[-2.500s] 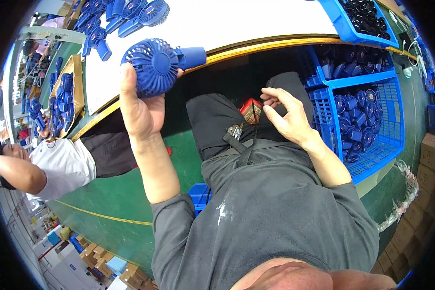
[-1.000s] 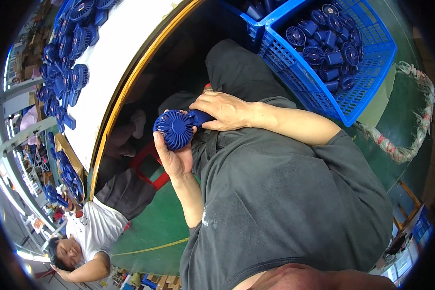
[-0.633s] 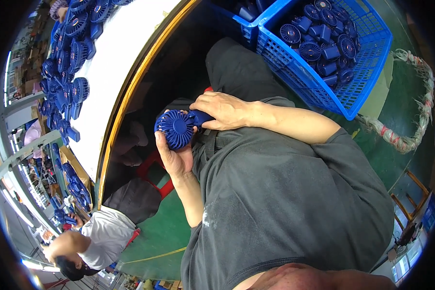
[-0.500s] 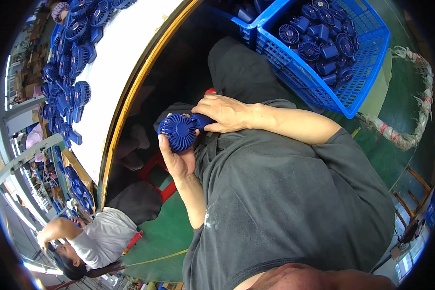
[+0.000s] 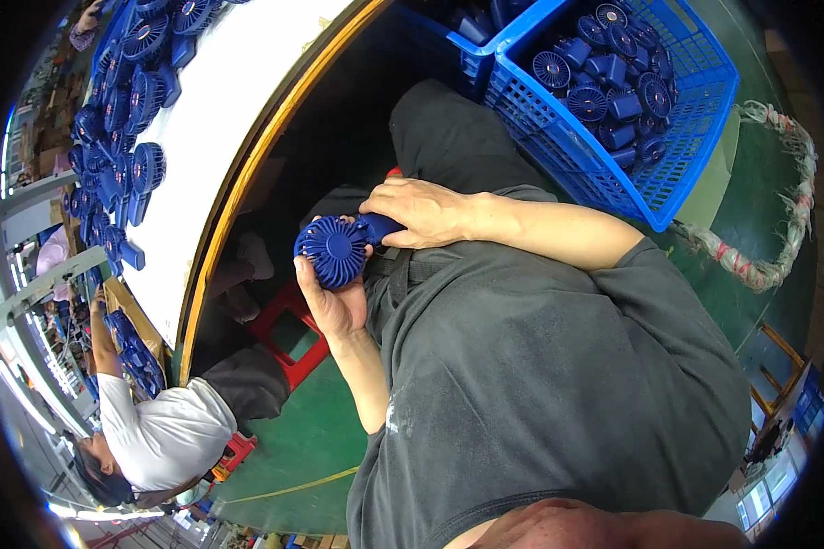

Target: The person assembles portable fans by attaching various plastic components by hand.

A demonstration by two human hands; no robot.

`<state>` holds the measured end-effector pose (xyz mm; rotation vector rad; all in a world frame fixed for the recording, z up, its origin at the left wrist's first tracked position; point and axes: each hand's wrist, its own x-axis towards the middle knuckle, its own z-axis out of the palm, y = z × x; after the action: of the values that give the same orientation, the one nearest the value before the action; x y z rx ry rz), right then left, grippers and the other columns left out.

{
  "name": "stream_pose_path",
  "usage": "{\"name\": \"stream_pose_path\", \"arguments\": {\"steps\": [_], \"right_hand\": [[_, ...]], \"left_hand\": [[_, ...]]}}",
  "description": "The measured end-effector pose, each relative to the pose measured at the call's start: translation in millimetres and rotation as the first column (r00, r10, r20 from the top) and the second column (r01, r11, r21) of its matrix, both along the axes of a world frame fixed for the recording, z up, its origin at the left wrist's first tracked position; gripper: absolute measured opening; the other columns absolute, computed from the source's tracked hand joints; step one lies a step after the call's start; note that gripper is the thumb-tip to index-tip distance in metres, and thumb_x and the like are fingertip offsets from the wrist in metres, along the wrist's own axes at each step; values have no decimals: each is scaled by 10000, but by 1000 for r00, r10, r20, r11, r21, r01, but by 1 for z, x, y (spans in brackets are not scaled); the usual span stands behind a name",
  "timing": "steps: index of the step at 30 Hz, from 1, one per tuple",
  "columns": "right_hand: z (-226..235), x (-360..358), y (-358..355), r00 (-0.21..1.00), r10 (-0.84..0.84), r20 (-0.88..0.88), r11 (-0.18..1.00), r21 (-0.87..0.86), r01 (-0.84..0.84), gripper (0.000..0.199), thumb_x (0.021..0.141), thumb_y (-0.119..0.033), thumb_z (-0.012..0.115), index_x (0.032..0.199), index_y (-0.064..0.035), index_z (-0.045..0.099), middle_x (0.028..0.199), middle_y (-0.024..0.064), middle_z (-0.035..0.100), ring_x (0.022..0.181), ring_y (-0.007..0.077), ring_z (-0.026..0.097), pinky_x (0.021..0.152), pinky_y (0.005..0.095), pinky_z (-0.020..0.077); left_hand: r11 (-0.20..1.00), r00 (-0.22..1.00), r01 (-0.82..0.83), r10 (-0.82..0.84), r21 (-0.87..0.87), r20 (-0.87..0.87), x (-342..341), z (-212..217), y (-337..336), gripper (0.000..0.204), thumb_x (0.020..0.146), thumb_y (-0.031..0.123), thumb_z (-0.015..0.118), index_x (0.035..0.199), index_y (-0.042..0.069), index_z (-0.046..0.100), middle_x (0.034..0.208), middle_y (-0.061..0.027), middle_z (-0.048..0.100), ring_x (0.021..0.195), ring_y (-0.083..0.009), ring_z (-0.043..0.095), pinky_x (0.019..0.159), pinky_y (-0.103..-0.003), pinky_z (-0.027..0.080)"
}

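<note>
A dark blue handheld fan (image 5: pixel 331 249) is held in front of my body with both hands. My left hand (image 5: pixel 337 306) cups its round slatted head from below, the thumb along the rim. Around the fan's handle, my right hand (image 5: pixel 418 212) is closed, its fingers hiding most of the handle. The fan's head faces up, with a smooth disc at its centre.
A white-topped table (image 5: pixel 215 128) with a yellow edge carries several blue fans (image 5: pixel 119 174). At the upper right, a blue basket (image 5: pixel 604 174) holds more fans, with rope (image 5: pixel 801 192) beside it. A co-worker in white (image 5: pixel 169 430) sits near a red stool (image 5: pixel 288 334).
Both my hands keep their hold on the fan, which has shifted slightly left. The co-worker's arm has come down from the head and now reaches toward the table.
</note>
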<state>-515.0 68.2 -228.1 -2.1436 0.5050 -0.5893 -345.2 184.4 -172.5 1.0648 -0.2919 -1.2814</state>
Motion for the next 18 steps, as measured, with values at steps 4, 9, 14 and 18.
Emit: {"name": "stream_pose_path", "arguments": {"steps": [4,9,14,18], "right_hand": [[-2,0,-1,1000,-7,-7,1000,-27,7,512,764,-199,782,1186,25,598,1099,176,645,1070,341,600,974,433,472],[5,-5,-5,999,-15,-44,999,51,17,502,792,-200,771,1202,21,585,1110,168,630,1085,343,595,962,430,487],[-3,-2,2,998,-41,-39,998,52,43,484,791,-200,768,1189,17,600,1098,169,633,1082,339,595,972,429,477],[-3,-1,3,999,-23,-38,997,67,26,471,789,-202,765,1178,16,615,1090,171,637,1080,336,594,980,427,472]], "left_hand": [[1000,1000,6,-6,23,-12,3,-2,-3,661,965,542,541,1406,56,455,1303,-195,577,1209,-319,568,904,-465,544],[999,999,39,-39,12,3,5,-6,-8,660,968,548,529,1392,46,472,1316,-208,572,1240,-334,548,917,-470,538],[999,999,44,-44,24,14,4,-6,-6,661,969,551,525,1386,41,476,1314,-208,572,1229,-334,552,910,-467,537],[999,1000,21,-20,27,-22,2,-6,-2,646,963,537,551,1407,78,457,1288,-169,584,1163,-296,588,889,-452,543]]}}
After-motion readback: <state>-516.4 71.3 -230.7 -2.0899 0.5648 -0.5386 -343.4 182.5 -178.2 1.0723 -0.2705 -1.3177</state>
